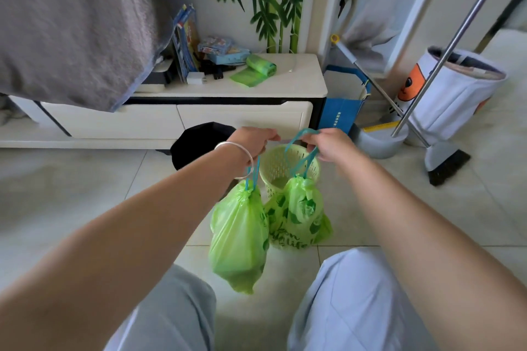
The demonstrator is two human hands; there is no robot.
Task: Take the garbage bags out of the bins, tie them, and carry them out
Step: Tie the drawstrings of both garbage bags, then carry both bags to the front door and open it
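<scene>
Knees [176,308] bent at six o'clock; the left hand [253,141] and right hand [328,144] each close on drawstrings, green garbage bags [239,239] hanging before the yellow bin [285,162] at twelve. Probably best: cinch tight, rise steadily.

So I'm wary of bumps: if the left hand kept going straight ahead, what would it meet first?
Probably the cabinet drawer front beyond the left hand; depth is unclear.
</scene>
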